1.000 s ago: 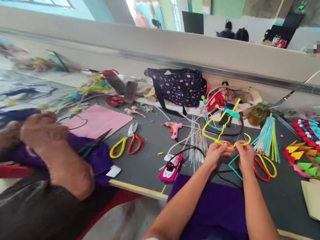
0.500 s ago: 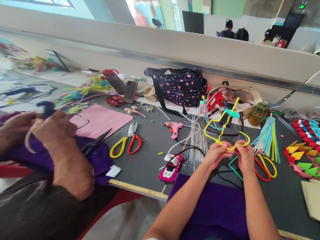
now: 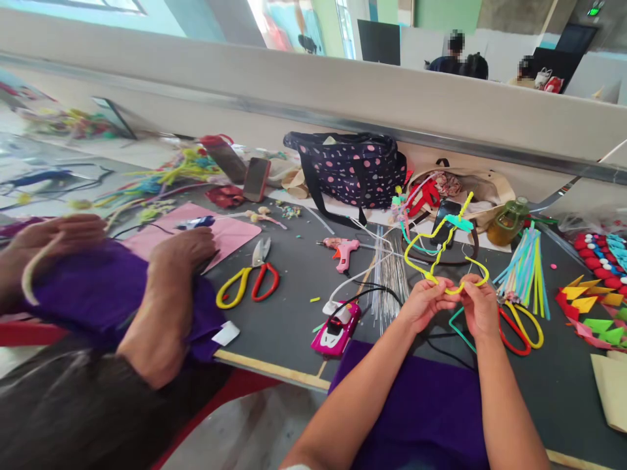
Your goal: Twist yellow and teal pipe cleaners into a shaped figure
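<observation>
Head view: the yellow chenille-stem frame (image 3: pixel 435 262) is positioned directly above both hands in the picture, its lower edge held between them over the surface (image 3: pixel 284 313). Its long axis, marked by the twisted centre stem, runs away from the person and leans slightly right, ending beyond a teal wrap (image 3: pixel 459 224). The left hand (image 3: pixel 426 304) pinches the lower edge between thumb and fingers, just beside the junction of loop and stem, and is the nearer hand to that junction. The right hand (image 3: pixel 480 304) pinches the same edge close by; the hooked free end curves up from its grip and is nearer to it. Behind the upper frame are a smartphone (image 3: pixel 445 230) and an open cream bag (image 3: pixel 497 189), which crowd the far side. To the right stand a bundle of pastel stems (image 3: pixel 526 274) and red-and-yellow-handled scissors (image 3: pixel 514 329), the latter just beside the right wrist. A bent teal stem (image 3: pixel 456 318) and black cable (image 3: pixel 450 352) lie between the forearms. To the left are loose silver wires (image 3: pixel 394 281) and a pink glue gun (image 3: pixel 341 251).
</observation>
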A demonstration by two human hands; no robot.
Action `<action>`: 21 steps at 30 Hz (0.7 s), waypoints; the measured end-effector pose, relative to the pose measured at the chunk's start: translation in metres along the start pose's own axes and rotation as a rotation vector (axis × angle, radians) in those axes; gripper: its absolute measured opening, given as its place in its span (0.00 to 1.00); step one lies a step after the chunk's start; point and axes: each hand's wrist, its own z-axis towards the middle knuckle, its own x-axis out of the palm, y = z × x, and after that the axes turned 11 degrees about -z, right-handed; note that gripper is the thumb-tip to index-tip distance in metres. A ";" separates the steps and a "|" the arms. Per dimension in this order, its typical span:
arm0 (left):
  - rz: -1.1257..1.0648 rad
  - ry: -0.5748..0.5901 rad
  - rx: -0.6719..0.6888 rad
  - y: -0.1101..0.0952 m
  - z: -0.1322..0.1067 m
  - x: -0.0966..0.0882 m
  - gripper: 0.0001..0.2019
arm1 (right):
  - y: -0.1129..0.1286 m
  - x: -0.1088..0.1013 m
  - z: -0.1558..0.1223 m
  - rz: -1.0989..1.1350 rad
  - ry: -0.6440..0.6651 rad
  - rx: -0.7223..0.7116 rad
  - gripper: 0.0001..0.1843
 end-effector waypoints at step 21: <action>-0.054 0.015 -0.079 0.000 -0.001 -0.003 0.13 | 0.006 0.008 -0.006 -0.061 0.009 -0.030 0.10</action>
